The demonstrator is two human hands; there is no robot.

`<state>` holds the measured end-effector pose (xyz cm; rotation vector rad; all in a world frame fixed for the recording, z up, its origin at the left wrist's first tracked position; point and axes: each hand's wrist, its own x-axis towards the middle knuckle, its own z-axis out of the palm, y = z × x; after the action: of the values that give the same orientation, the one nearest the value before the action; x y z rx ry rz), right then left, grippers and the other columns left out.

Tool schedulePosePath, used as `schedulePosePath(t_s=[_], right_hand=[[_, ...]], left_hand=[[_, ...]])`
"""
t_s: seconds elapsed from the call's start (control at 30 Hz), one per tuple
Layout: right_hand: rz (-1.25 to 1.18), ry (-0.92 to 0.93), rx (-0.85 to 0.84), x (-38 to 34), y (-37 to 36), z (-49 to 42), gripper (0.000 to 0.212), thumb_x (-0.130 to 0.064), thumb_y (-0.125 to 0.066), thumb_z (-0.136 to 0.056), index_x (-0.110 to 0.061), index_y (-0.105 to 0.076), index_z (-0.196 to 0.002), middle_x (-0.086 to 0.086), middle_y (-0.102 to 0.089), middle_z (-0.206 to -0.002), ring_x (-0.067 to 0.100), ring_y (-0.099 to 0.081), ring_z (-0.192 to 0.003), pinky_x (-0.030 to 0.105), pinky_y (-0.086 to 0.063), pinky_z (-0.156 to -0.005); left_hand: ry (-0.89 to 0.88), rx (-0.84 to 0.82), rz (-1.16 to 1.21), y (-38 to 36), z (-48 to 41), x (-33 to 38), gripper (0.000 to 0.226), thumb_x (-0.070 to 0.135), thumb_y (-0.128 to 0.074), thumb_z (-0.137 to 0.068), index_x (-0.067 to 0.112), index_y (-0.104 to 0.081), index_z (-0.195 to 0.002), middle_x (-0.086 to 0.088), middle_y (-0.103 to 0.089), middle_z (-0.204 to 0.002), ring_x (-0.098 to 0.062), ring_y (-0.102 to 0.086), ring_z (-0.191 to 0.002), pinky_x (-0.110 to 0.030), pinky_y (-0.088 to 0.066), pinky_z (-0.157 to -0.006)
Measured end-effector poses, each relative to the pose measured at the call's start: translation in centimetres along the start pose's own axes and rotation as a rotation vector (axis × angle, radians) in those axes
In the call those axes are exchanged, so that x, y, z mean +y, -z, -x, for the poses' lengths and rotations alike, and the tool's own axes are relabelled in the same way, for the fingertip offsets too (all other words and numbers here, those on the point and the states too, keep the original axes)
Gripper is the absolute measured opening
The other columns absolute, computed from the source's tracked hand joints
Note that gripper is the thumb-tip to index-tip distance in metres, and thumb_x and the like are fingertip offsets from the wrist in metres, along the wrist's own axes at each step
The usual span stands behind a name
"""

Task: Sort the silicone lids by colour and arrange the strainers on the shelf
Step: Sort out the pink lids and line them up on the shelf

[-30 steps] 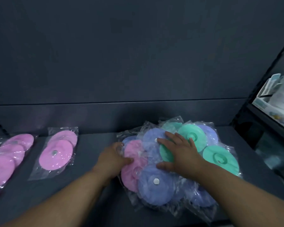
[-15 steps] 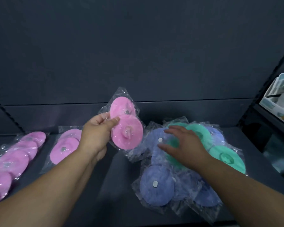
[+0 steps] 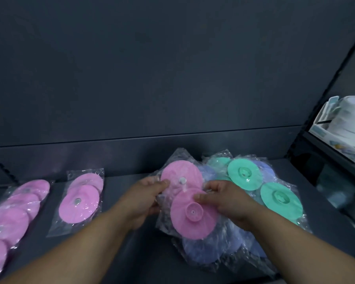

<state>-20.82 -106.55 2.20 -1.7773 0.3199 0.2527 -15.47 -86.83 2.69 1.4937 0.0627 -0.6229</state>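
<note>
A clear bag with two pink silicone lids (image 3: 190, 203) is held over the mixed pile. My left hand (image 3: 145, 198) grips its left edge and my right hand (image 3: 226, 199) grips its right edge. Beneath and to the right lie bagged green lids (image 3: 279, 198) and blue lids (image 3: 211, 250). A bag of pink lids (image 3: 80, 198) lies flat on the shelf (image 3: 121, 249) at the left. More bagged pink lids (image 3: 10, 218) run along the far left edge.
A dark back panel (image 3: 152, 78) rises behind the shelf. At the right, a neighbouring shelf holds a white box of stacked white items (image 3: 344, 128). A dark upright post (image 3: 324, 95) separates the two bays.
My left hand pulled the pink bag out of the pile, lifted it, then brought it down over the pile. My right hand left the pile and took the bag's right side.
</note>
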Motion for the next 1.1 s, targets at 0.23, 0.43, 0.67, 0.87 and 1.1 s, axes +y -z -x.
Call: schedulePosePath(t_s=[0.23, 0.43, 0.67, 0.87, 1.1], right_hand=[[-0.285, -0.037, 0.115, -0.3, 1.5, 0.7, 0.007, -0.011, -0.07, -0.081, -0.006, -0.067, -0.079, 0.008, -0.066, -0.069, 0.014, -0.058, -0.057, 0.023, -0.044, -0.048], [-0.332, 0.355, 0.605, -1.5, 0.4, 0.8, 0.014, -0.012, -0.073, -0.08, -0.016, -0.066, -0.069, -0.002, -0.068, -0.069, 0.011, -0.059, -0.063, 0.025, -0.049, -0.06], [0.439, 0.674, 0.241, 1.6, -5.2, 0.7, 0.015, -0.044, -0.071, -0.071, -0.032, -0.068, -0.079, -0.021, -0.051, -0.135, -0.002, -0.046, -0.124, 0.016, -0.038, -0.101], [0.45, 0.69, 0.181, 2.2, -5.7, 0.5, 0.015, -0.043, -0.063, -0.079, -0.035, -0.067, -0.091, -0.03, -0.054, -0.126, -0.005, -0.052, -0.115, 0.02, -0.043, -0.098], [0.239, 0.274, 0.35, -0.5, -3.4, -0.2, 0.073, -0.038, -0.081, -0.07, -0.036, -0.043, -0.132, -0.019, -0.05, -0.124, 0.004, -0.055, -0.106, 0.027, -0.048, -0.093]], left_hand=[[-0.05, 0.118, 0.09, 0.9, -0.5, -0.2, 0.007, 0.002, -0.054, -0.092, 0.004, -0.051, -0.098, -0.015, -0.063, -0.087, -0.021, -0.062, -0.066, -0.028, -0.056, -0.055], [-0.051, 0.066, 0.19, 1.3, -0.1, -1.1, 0.032, -0.009, -0.049, -0.089, 0.012, -0.051, -0.114, -0.013, -0.063, -0.109, -0.024, -0.064, -0.083, -0.03, -0.056, -0.057], [-0.02, -0.186, 0.465, 0.5, 0.9, -0.7, 0.036, 0.0, -0.042, -0.08, 0.002, -0.061, -0.11, -0.021, -0.069, -0.091, -0.028, -0.065, -0.071, -0.035, -0.056, -0.062], [-0.009, -0.1, 0.289, 1.0, 1.1, -1.7, 0.03, 0.022, -0.058, -0.09, 0.008, -0.057, -0.117, -0.016, -0.071, -0.099, -0.027, -0.068, -0.078, -0.032, -0.055, -0.059], [-0.105, -0.085, 0.255, 1.5, 1.1, -1.6, 0.041, -0.009, -0.049, -0.088, 0.019, -0.058, -0.116, -0.011, -0.071, -0.106, -0.027, -0.068, -0.084, -0.032, -0.056, -0.057]])
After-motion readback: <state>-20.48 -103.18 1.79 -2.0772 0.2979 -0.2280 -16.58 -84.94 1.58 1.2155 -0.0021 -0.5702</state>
